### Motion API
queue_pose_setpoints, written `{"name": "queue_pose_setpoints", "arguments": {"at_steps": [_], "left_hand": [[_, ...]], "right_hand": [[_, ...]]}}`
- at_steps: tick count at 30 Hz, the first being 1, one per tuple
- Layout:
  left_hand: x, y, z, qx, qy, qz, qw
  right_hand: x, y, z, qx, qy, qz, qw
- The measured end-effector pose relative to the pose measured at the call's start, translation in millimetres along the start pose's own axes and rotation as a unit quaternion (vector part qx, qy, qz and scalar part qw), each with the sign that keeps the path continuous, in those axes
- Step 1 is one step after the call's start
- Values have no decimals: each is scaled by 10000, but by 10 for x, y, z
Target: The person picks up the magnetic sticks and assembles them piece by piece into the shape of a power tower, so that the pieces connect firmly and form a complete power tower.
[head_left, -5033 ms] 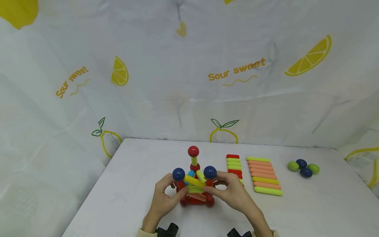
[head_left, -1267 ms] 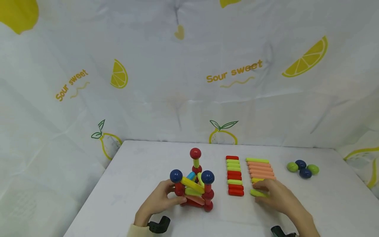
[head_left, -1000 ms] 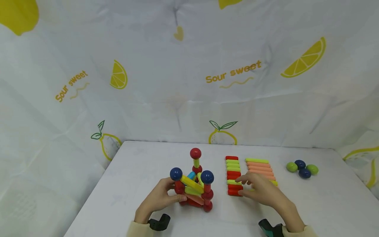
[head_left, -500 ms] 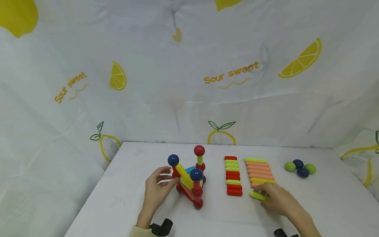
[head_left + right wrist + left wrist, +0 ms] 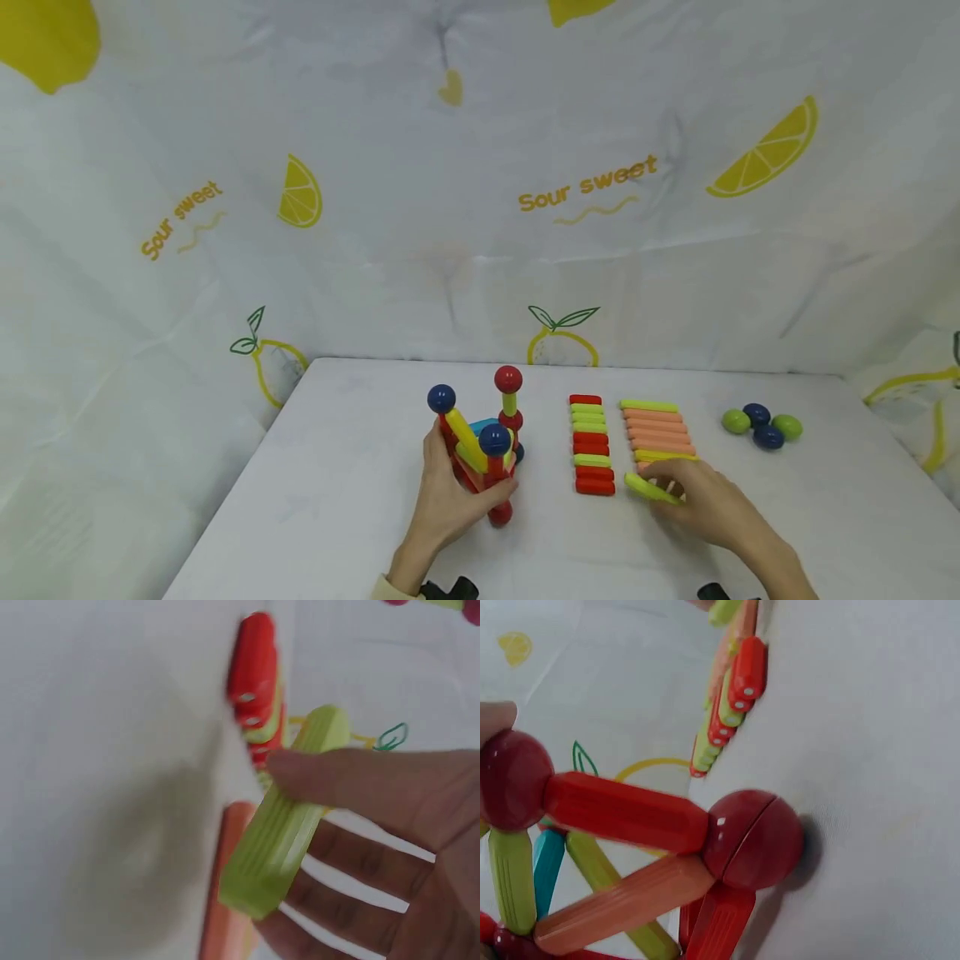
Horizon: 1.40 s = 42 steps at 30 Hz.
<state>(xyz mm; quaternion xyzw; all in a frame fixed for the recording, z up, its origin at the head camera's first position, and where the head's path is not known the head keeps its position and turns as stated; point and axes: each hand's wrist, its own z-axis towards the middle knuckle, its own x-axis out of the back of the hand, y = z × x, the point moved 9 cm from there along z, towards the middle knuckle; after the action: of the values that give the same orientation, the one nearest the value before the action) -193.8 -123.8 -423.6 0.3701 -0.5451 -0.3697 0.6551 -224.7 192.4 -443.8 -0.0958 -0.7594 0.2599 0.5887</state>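
My left hand [image 5: 448,504] grips a frame of magnetic rods and balls, its thumb across the near right post and its fingers round the far left side. A yellow rod [image 5: 467,435] slants across the frame, between posts topped by a blue ball [image 5: 442,398] and another blue ball [image 5: 494,439]. The left wrist view shows red rods [image 5: 630,814] and a salmon rod [image 5: 626,901] meeting at a dark red ball [image 5: 754,838]. To the right, my right hand [image 5: 708,504] pinches a lime green magnetic rod [image 5: 281,832] between thumb and fingers, above the table.
A column of short red and green rods [image 5: 592,444] lies right of the frame. Beside it is a row of longer rods [image 5: 657,424], mostly salmon. Blue and green balls [image 5: 768,437] sit at the far right of the white table [image 5: 322,475]. A printed cloth [image 5: 375,275] hangs behind.
The frame has been turned on the table over the last second. My left hand has shifted to a firmer hold round it. My right hand has taken the lime green rod from the row.
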Motion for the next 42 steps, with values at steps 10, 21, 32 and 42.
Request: {"name": "queue_pose_setpoints", "arguments": {"at_steps": [10, 21, 32, 42], "left_hand": [[-129, 98, -3, -799, -1394, 91, 9870], [-295, 223, -49, -1293, -2289, -564, 9632], [-293, 256, -41, -1393, -2218, -600, 9632], [-272, 237, -32, -1560, -2091, -525, 9639]], "right_hand": [[452, -909, -322, 2051, 1482, 1111, 9611], [515, -1635, -723, 3170, 2503, 1261, 9061], [244, -1791, -639, 2749, 2495, 461, 9274], [173, -1909, -578, 2516, 2715, -173, 9288]]}}
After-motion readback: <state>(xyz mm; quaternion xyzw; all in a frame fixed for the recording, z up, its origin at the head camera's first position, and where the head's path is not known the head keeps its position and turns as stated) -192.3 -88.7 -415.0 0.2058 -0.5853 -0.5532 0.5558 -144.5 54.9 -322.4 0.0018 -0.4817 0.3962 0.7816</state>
